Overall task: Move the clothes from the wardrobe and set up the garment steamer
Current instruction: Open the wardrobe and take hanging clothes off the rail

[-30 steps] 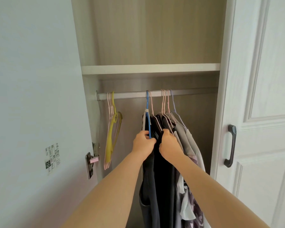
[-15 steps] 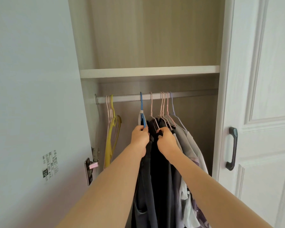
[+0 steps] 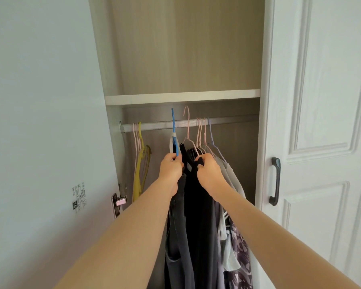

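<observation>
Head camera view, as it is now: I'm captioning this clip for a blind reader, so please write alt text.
Two bare hands reach into an open wardrobe: the left hand grips a blue hanger and the right hand a pink hanger, both hooks lifted above the rail, dark clothes hanging below. Empty hangers hang at the left end.

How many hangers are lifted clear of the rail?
2: the blue hanger held by the left hand, and a pink hanger beside it above the right hand. Others stay hooked on the rail.
</observation>
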Demonstrator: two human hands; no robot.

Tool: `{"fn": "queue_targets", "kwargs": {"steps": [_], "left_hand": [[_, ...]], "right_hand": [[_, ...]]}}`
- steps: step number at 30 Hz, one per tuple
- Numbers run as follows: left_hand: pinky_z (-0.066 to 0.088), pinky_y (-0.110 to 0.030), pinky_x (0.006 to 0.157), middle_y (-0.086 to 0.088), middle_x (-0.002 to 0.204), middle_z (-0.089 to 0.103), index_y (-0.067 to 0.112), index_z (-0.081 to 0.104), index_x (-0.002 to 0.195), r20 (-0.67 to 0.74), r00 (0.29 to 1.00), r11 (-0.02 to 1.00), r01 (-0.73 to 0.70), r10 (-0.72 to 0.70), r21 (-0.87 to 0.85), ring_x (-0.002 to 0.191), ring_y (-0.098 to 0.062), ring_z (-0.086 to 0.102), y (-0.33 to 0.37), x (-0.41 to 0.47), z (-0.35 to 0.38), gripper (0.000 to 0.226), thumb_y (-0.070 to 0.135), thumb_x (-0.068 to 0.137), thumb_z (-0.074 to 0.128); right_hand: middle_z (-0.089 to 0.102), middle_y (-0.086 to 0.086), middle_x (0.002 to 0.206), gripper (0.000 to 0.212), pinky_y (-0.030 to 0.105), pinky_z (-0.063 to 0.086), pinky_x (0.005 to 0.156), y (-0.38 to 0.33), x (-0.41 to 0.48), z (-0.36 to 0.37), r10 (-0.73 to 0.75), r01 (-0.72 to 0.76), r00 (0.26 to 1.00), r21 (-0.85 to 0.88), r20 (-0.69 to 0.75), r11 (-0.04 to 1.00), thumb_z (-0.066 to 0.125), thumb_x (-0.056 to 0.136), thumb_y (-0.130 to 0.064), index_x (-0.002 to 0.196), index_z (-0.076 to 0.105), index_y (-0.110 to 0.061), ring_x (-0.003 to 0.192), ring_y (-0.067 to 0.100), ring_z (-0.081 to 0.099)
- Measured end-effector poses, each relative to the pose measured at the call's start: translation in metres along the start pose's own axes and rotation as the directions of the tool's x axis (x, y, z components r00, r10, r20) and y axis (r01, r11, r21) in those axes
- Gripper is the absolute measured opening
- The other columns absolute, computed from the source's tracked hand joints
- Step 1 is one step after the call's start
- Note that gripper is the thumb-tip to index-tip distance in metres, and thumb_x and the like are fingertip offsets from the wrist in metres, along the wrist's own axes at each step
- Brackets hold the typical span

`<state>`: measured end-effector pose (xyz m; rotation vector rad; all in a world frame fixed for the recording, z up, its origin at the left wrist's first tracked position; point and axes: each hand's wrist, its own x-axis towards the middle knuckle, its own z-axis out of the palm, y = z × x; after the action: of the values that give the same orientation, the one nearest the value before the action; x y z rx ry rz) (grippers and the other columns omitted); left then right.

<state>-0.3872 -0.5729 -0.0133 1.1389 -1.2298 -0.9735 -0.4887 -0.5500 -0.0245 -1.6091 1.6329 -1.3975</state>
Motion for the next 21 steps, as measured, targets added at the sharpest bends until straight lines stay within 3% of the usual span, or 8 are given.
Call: {"fn": "queue_targets", "kwargs": {"steps": [16, 19, 21], "left_hand": [[0.037, -0.02, 0.059, -0.001, 0.082, 0.052, 0.018, 0.057, 0.113, 0.052, 0.993, 0.994, 0.11, -0.11, 0.005, 0.069, -0.008, 0.047, -0.003, -0.129, -0.024, 0.018, 0.023, 0.099, 0.048], [0.043, -0.022, 0.068, -0.001, 0.082, 0.053, 0.016, 0.058, 0.109, 0.079, 0.988, 0.99, 0.138, -0.135, -0.026, 0.072, -0.01, 0.047, 0.006, -0.169, -0.03, 0.015, 0.021, 0.098, 0.049], [0.044, -0.029, 0.08, 0.0, 0.097, 0.059, 0.017, 0.06, 0.108, 0.103, 0.983, 0.988, 0.153, -0.15, -0.026, 0.088, -0.012, 0.052, 0.011, -0.195, -0.037, 0.014, 0.018, 0.097, 0.051]], "right_hand": [[0.059, 0.005, 0.101, 0.02, 0.015, 0.036, 0.042, -0.005, -0.144, -0.036, 0.114, -0.111, 0.993, 0.076, -0.042, 0.991, 0.047, 0.095, -0.006, 0.112, 0.048, -0.017, 0.064, 0.01, 0.05], [0.059, 0.007, 0.101, 0.016, 0.017, 0.034, 0.043, -0.015, -0.186, -0.049, 0.112, -0.109, 0.993, 0.082, -0.028, 0.991, 0.046, 0.096, -0.009, 0.109, 0.047, -0.017, 0.059, 0.01, 0.046], [0.058, 0.008, 0.1, 0.017, 0.018, 0.033, 0.042, -0.022, -0.215, -0.058, 0.113, -0.11, 0.993, 0.066, -0.034, 0.992, 0.046, 0.096, -0.01, 0.112, 0.047, -0.015, 0.057, 0.01, 0.043]]}}
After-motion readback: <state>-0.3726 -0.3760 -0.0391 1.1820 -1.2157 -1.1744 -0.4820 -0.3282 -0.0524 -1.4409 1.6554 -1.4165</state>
